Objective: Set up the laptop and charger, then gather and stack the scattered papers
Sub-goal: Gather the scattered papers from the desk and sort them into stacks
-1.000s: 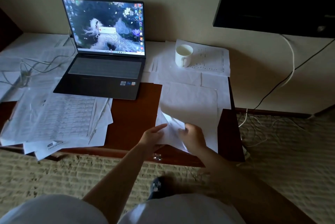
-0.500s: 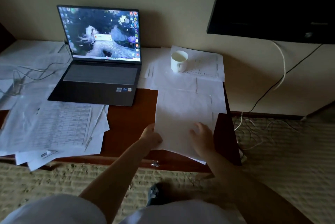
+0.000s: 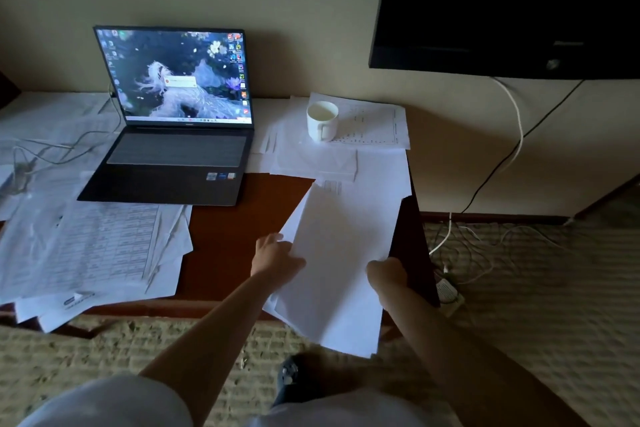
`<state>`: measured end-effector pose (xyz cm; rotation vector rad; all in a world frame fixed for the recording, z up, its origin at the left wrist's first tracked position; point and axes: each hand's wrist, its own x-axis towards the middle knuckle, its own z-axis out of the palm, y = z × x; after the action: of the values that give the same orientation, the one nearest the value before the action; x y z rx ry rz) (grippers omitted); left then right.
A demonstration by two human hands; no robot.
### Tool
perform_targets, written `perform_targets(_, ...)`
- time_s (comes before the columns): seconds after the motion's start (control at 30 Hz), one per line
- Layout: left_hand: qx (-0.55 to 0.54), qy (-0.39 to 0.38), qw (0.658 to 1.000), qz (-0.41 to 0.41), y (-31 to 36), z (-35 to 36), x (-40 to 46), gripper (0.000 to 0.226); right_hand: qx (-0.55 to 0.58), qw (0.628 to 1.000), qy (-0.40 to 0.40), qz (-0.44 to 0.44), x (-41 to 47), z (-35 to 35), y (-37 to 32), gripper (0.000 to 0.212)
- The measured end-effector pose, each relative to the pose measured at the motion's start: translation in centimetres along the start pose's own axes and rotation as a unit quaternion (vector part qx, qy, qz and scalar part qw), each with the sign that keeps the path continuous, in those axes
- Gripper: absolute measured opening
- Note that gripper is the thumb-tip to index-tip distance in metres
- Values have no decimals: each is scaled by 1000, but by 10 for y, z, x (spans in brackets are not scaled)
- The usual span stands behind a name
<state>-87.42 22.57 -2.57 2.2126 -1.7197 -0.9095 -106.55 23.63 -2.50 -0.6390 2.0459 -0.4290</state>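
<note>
No words or numbers can be read. The laptop (image 3: pixel 173 122) screen, far past the left hand's fingers (image 3: pixel 273 241), shows tiny icons and a small pop-up box, too blurry to read. The printed papers (image 3: pixel 100 246) to the left have tables of print, too small to read.

one laptop (image 3: pixel 173 122), one mug (image 3: pixel 322 121), two hands (image 3: pixel 277 253)

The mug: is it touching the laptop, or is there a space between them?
Apart. The head view shows the mug standing on papers to the right of the laptop, with a strip of white paper plainly visible between the two.
</note>
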Motion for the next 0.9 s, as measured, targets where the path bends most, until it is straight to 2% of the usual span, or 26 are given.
perform_targets(0.1,37,-47,998,-12,-5,-7,11,38,-90,989,-117,18,-8,-9,2,42)
perform_targets(0.17,47,-56,997,-20,-10,-7,15,36,-100,982,-158,24,-7,-11,10,45)
perform_targets(0.3,-146,-105,978,-109,-4,-11,11,34,40,997,-72,-7,1,0,16,36)
perform_targets(0.4,-89,-200,967,-127,-7,-14,0,33,31,997,-63,-23,0,4,20,32)
perform_targets(0.5,-12,-386,904,-185,-14,-18,-22,22,2,995,-94,-21,3,5,36,30)
perform_targets(0.53,5,-394,899,-191,-15,-17,-28,29,5,994,-106,-24,4,4,41,28)
perform_targets(0.6,24,-336,926,-171,-16,-11,-34,50,-7,992,-122,-37,3,1,49,20)
perform_targets(0.67,23,-266,948,-174,-12,-5,-47,53,-90,985,-123,-79,3,-6,55,18)
perform_targets(0.73,0,-231,954,-192,-13,4,-58,51,-127,982,-106,-95,4,-13,61,33)
perform_targets(0.8,-101,-208,949,-212,-10,11,-69,47,-119,987,-53,-99,1,-19,62,49)
perform_targets(0.87,-283,-169,917,-224,-6,12,-75,44,-118,986,16,-117,-1,-23,63,58)
perform_targets(0.9,-359,-138,897,-219,-2,11,-78,43,-121,985,25,-122,-1,-24,64,58)
